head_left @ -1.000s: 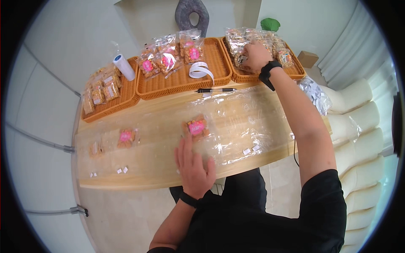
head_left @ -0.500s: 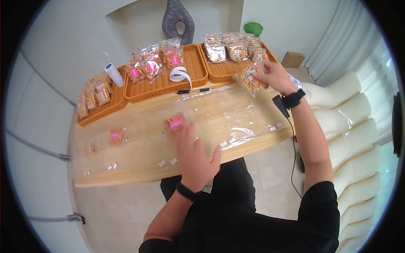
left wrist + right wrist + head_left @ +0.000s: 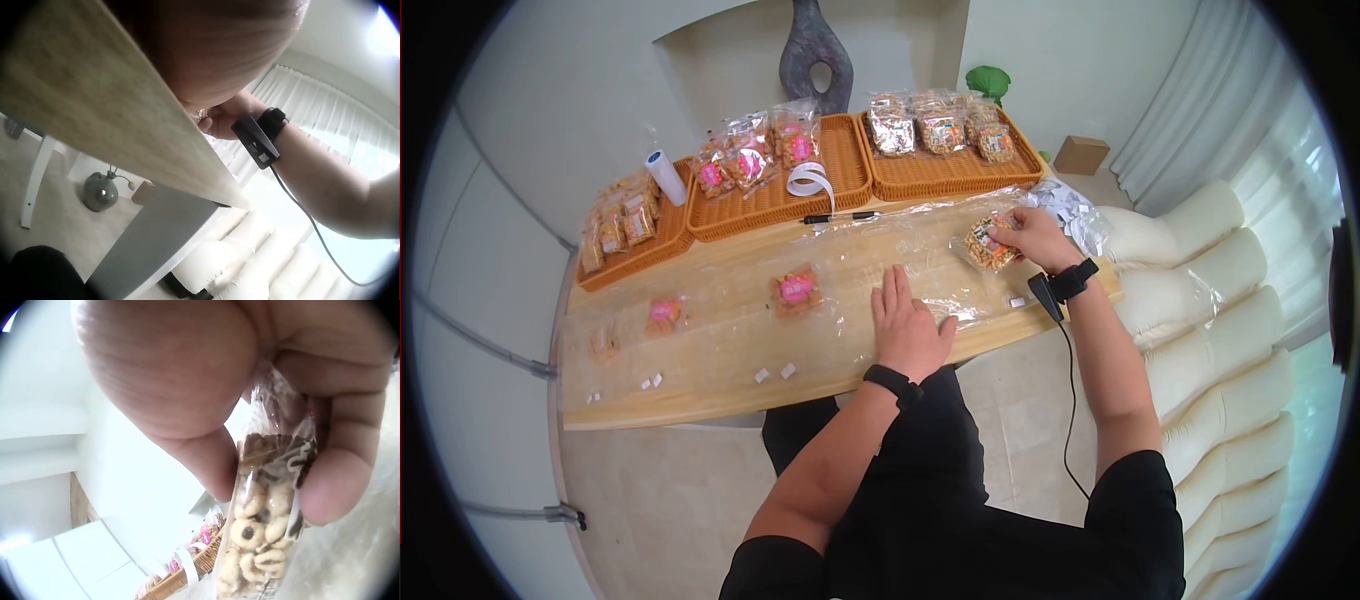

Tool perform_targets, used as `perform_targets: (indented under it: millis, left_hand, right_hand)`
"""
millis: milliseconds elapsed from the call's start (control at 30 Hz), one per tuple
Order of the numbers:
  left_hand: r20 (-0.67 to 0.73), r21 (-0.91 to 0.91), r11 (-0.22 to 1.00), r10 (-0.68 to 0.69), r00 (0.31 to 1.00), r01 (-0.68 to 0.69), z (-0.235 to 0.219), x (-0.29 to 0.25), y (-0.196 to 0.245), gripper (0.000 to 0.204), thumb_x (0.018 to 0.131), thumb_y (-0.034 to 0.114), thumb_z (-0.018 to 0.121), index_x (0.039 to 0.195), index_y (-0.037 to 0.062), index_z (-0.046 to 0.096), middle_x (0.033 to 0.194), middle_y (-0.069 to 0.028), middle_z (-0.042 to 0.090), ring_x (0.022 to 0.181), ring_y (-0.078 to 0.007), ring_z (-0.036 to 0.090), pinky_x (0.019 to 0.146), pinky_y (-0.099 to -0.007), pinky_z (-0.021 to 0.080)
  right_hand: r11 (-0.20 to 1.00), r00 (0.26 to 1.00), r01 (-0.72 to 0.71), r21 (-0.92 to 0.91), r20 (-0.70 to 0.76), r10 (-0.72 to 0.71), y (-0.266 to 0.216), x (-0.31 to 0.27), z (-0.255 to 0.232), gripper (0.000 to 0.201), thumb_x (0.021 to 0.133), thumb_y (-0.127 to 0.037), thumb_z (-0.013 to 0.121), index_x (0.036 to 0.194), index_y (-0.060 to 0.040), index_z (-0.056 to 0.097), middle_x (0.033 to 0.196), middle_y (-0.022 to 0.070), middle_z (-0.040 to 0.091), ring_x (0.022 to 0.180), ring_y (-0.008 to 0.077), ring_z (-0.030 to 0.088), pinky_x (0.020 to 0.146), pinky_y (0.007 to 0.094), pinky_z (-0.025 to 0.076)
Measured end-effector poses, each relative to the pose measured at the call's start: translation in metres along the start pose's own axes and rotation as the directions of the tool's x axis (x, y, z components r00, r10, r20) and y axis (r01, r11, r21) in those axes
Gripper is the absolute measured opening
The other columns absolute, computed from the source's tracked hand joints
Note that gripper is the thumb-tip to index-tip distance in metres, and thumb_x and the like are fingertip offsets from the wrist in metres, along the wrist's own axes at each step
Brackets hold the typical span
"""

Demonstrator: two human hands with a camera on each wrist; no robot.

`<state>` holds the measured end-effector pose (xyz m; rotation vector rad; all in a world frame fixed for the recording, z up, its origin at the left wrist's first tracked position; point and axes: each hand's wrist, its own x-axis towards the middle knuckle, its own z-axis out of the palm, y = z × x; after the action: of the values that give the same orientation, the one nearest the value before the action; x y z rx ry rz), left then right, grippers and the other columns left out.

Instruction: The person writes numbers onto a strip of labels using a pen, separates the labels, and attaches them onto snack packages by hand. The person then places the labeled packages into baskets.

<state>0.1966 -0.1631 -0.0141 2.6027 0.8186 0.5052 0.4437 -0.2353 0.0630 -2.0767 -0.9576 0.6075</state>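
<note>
The right hand (image 3: pixel 1042 240) grasps a clear packet of round snacks (image 3: pixel 988 243), the thumb on one face and the fingers on the other, as the right wrist view shows. This packet is over the right part of the wooden table (image 3: pixel 730 395), near the far edge of which stand three wicker baskets. The left hand (image 3: pixel 912 328) grips nothing; it lies palm down with fingers extended on the clear plastic (image 3: pixel 870 255) spread across the tabletop, to the left of the packet and nearer the person

Further left lie a pink-labelled packet (image 3: pixel 796 289), a second pink-labelled packet (image 3: pixel 664 312) and, leftmost, a pale packet (image 3: pixel 604 343). Small white tags (image 3: pixel 775 372) sit in pairs along the near side

At the far side, the right basket (image 3: pixel 960 183) holds similar round-snack packets, the middle basket (image 3: pixel 850 165) pink-labelled ones and a loose white strip (image 3: pixel 808 180), and the left basket (image 3: pixel 672 235) more packets beside a white roll (image 3: pixel 665 177). A black pen (image 3: pixel 840 217) lies just before the middle basket
</note>
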Motion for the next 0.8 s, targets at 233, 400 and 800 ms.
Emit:
perform_targets:
  millis: [233,400,800]
  left_hand:
    - [-0.031,-0.031,0.999,-0.013,0.999,0.012,0.000,0.000,-0.001,0.050,0.092,0.031,0.061,0.102,-0.0179,0.066,0.155,-0.0324,0.029,0.147,-0.0416,0.023,0.121,-0.0524,0.016]
    - [-0.116,-0.089,0.996,-0.014,0.993,0.004,0.004,-0.001,-0.001,0.037,0.096,0.019,0.053,0.099,-0.0150,0.068,0.154,-0.0310,0.033,0.145,-0.0419,0.028,0.121,-0.0513,0.018]
    - [-0.192,-0.124,0.991,0.028,0.981,-0.052,-0.005,-0.002,0.001,0.027,0.090,0.008,0.054,0.082,-0.0128,0.069,0.146,-0.0322,0.044,0.138,-0.0447,0.038,0.118,-0.0524,0.025]
  right_hand:
    - [1.000,1.000,0.001,0.002,-0.023,-0.001,0.006,0.006,0.001,0.044,0.083,-0.036,0.079,0.087,0.0062,0.067,0.074,0.0087,0.067,0.061,0.0138,0.065,0.049,0.0286,0.052]
    - [0.997,0.999,-0.034,-0.065,-0.025,0.032,0.006,0.010,0.000,0.046,0.081,-0.036,0.081,0.083,0.0072,0.066,0.072,0.0091,0.067,0.060,0.0153,0.065,0.048,0.0301,0.053]
    - [0.991,0.998,-0.029,-0.132,0.050,0.036,-0.002,0.010,0.005,0.052,0.082,-0.044,0.079,0.084,0.0070,0.068,0.075,0.0118,0.067,0.064,0.0157,0.066,0.053,0.0297,0.053]
